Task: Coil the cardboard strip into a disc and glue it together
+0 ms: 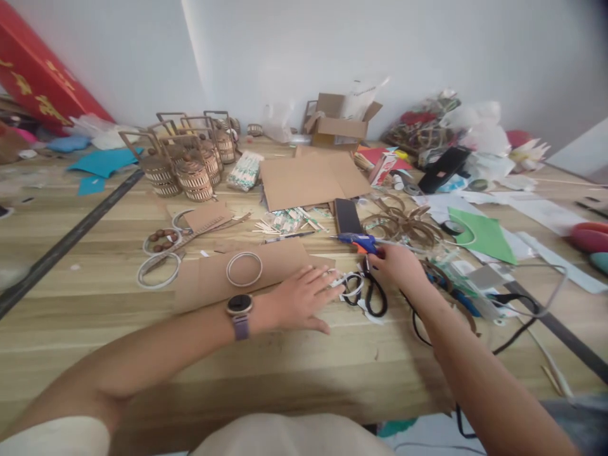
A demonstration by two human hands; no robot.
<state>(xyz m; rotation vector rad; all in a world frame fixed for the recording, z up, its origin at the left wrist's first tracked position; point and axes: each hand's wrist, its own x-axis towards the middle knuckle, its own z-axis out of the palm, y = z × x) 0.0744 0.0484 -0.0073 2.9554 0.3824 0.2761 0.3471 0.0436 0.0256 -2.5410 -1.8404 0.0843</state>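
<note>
Well inside the table edge (370, 408), right hand (399, 269) on blue glue gun (356, 242).

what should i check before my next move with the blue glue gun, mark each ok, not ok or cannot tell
1. Right hand at the blue glue gun: ok, at its handle end.
2. Firm grip on the handle: cannot tell, the hand hides part of it.
3. Left hand off the nozzle: ok, it is spread open nearer you.
4. Nozzle heat: cannot tell from a picture.
5. Clear space by the hands: not ok, black-handled scissors lie between them.
6. White ring flat on the cardboard: ok.
</note>
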